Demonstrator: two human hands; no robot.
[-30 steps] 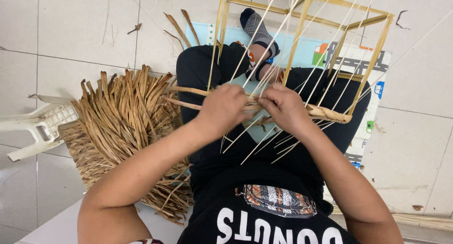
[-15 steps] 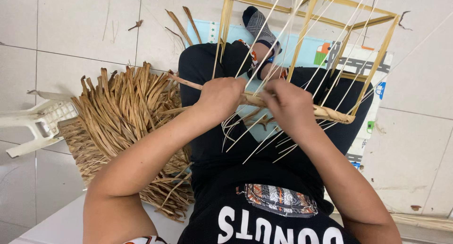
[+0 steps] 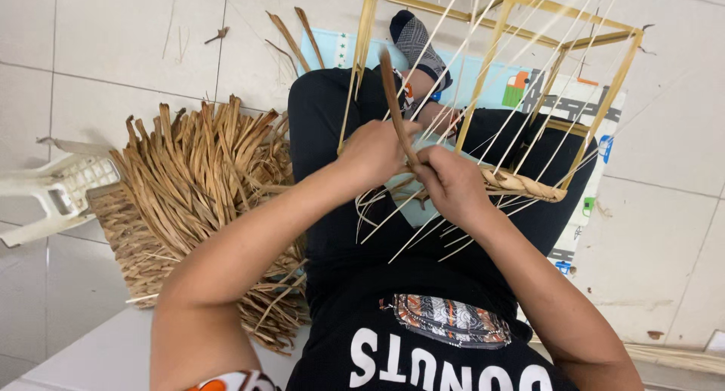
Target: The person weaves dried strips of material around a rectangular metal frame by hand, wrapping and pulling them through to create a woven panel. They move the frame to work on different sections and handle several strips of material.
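Note:
I sit on the floor with a yellow wooden frame (image 3: 498,81) strung with pale thin cords resting over my legs. My left hand (image 3: 374,151) grips a brown dried fibre strand (image 3: 391,89) that now points up and away from me. My right hand (image 3: 453,183) pinches the same strand where it meets the twisted woven row (image 3: 525,185) along the frame's lower bar. Both hands touch each other in front of the cords.
A big bundle of brown dried strands (image 3: 200,187) lies on the tiled floor at my left, over a woven basket (image 3: 124,236). A white plastic stool (image 3: 53,191) is at the far left. A patterned mat (image 3: 544,96) lies under the frame.
The strand lay sideways across the cords before; my left hand has swung it upright. Both hands have drawn closer together at the woven row.

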